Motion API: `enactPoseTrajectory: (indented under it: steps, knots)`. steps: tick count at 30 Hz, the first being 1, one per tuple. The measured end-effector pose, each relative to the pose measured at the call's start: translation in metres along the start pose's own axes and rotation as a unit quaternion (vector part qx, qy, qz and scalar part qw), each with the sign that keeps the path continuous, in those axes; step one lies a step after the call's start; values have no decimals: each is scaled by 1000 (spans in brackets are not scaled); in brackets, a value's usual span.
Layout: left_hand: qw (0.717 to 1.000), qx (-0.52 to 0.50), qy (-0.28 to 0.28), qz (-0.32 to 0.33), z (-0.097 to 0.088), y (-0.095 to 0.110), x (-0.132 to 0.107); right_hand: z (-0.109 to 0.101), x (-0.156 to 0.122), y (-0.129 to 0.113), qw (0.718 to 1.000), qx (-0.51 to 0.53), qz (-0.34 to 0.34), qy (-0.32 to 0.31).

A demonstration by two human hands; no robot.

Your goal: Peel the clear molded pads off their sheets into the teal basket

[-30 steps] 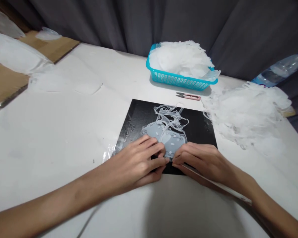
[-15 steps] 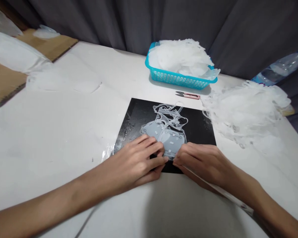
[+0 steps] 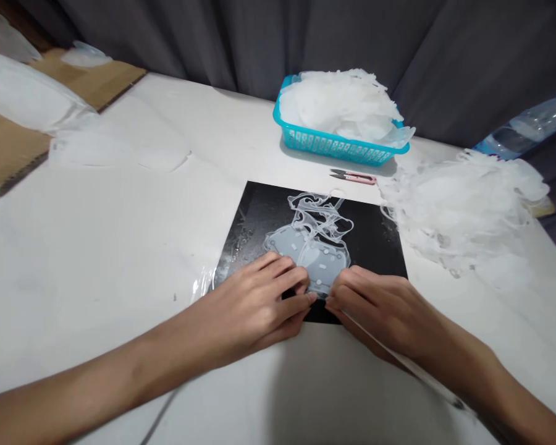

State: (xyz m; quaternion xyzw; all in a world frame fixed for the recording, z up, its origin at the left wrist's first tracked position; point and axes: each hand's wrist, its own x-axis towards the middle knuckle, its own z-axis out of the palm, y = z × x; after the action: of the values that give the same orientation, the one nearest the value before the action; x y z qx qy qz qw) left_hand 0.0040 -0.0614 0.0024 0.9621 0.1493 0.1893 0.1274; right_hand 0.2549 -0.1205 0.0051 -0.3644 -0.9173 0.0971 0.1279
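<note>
A translucent, rounded silicone-like piece (image 3: 323, 264) with small pale spots lies on a black mat (image 3: 375, 238). A second similar piece (image 3: 285, 240) overlaps it on the left, partly hidden by my fingers. My left hand (image 3: 271, 296) has its fingers curled, thumb and forefinger pinched at the front piece's near left edge. On the near right edge, my right hand (image 3: 366, 300) closes its fingertips on the same piece. Thin, curly clear offcuts (image 3: 322, 216) lie just beyond both pieces. What exactly sits between the fingertips is partly hidden.
A blue basket (image 3: 338, 145) heaped with white translucent pieces stands at the back. Pink-handled thread snips (image 3: 354, 177) lie before it. A pile of clear scraps (image 3: 463, 210) is at right, near a plastic bottle (image 3: 528, 130). Cardboard (image 3: 9, 151) with a plastic bag lies left.
The camera view has shifted very slightly. Both hands hold nearly the same pose at the piece's near edge, and the pieces and offcuts look unmoved on the mat.
</note>
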Motion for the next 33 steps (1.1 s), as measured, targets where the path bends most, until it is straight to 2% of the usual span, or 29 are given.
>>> enactPoseTrajectory:
  steps: [4,7,11,14,18,21,22,24,26,27,30,33]
  knots:
    - [1000,-2,-13,-1,-2,-3,-2,3,1,1,1000,24,-13,6]
    - [1000,-13,-22,1,-3,-5,-3,8,8,-2,999,12,-14,43]
    - [1000,-12,-19,2,-4,-7,-3,7,14,-9,994,-73,-16,79]
    - [1000,-2,-19,0,-5,-9,-3,4,14,-16,984,-153,-38,78]
    - [999,1,43,-3,-6,-5,-5,5,11,-20,972,-201,-47,112]
    - [989,-55,101,-92,-5,8,-8,6,11,-21,974,-173,-12,144]
    - [980,-97,96,-142,-3,12,-8,6,12,-21,974,-162,2,157]
    - [946,-200,41,-252,0,20,-7,4,13,-23,973,-143,22,181]
    - [886,-305,-10,-347,3,23,-4,3,15,-25,972,-127,38,196]
    - [853,-357,-17,-379,4,24,-2,2,16,-26,971,-119,45,202]
    - [773,-487,25,-405,4,22,5,3,17,-28,969,-100,53,220]
    - [741,-538,77,-394,3,20,9,8,17,-29,969,-80,54,228]
